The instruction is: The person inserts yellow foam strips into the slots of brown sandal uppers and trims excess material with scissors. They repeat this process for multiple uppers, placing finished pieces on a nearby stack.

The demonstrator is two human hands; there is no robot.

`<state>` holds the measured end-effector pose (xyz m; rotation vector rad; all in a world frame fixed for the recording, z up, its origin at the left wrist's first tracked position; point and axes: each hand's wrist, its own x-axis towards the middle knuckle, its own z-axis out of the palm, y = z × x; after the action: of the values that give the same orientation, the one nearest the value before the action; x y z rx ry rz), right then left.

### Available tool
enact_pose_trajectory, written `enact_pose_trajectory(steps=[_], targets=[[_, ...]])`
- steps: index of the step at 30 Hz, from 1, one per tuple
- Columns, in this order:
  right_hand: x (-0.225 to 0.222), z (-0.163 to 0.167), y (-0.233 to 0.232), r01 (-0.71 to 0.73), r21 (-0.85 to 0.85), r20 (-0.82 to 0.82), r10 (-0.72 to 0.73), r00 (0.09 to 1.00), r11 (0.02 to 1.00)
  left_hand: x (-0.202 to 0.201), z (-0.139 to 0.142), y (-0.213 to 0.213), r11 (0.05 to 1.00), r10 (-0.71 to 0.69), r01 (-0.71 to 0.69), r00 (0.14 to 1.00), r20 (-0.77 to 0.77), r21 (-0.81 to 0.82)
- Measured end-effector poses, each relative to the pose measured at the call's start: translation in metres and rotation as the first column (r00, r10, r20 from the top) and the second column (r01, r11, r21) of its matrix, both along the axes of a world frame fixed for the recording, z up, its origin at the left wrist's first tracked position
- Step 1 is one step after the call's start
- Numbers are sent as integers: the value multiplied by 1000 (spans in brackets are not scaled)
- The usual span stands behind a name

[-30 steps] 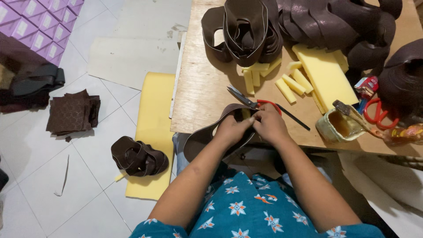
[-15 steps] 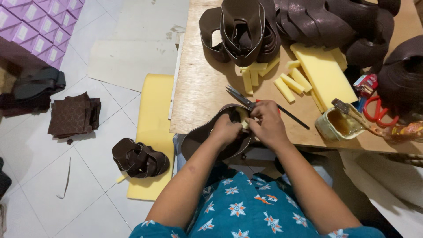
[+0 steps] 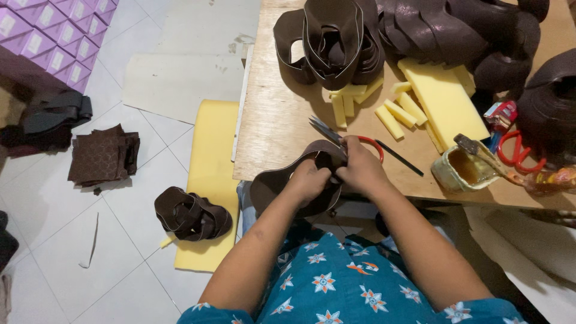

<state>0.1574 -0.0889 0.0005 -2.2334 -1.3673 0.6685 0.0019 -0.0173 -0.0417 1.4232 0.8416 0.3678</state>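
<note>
At the bottom of the frame a blue flowered shirt (image 3: 336, 288) filled the foreground, both forearms reaching up from it. Just above, at the centre, the left hand (image 3: 309, 180) and the right hand (image 3: 360, 170) met over a dark brown sandal upper (image 3: 277, 186), held at the near edge of the wooden table (image 3: 276, 114). The left hand's fingers were curled around the strap's middle; the right hand pinched the end nearest the table. The piece looked light and floppy, likely faux leather, bending in a loop under its own weight, so a grip close to the worked spot with both hands seemed best; its smooth face could slip.

Just beyond the right hand lay red-handled scissors (image 3: 348, 139), blades pointing to the upper left. Right of centre stood a glue pot (image 3: 462, 171) with a brush in it. Higher up lay yellow foam strips (image 3: 396, 114) and a foam slab (image 3: 444, 102), then stacked brown straps (image 3: 333, 39) along the top edge.

At lower left, on the tiled floor, finished uppers (image 3: 192, 214) rested on a yellow foam sheet (image 3: 210, 156), with brown fabric squares (image 3: 102, 156) further left.
</note>
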Motion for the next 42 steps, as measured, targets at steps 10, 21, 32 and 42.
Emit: enact_pose_trajectory(steps=[10,21,32,42], targets=[[16,-5,-1,-12,5,-370,13,929,1000,0,2,-3,999,30,-28,994,-103,28],[1,-13,-3,28,33,-15,-28,1000,999,4,-2,-1,999,8,-2,992,-126,43],[2,-23,-1,76,-30,10,-76,997,997,1,6,-2,979,27,-1,991,-128,203],[0,-8,-2,72,-22,-264,-76,962,997,5,-1,15,996,90,-91,990,109,3]])
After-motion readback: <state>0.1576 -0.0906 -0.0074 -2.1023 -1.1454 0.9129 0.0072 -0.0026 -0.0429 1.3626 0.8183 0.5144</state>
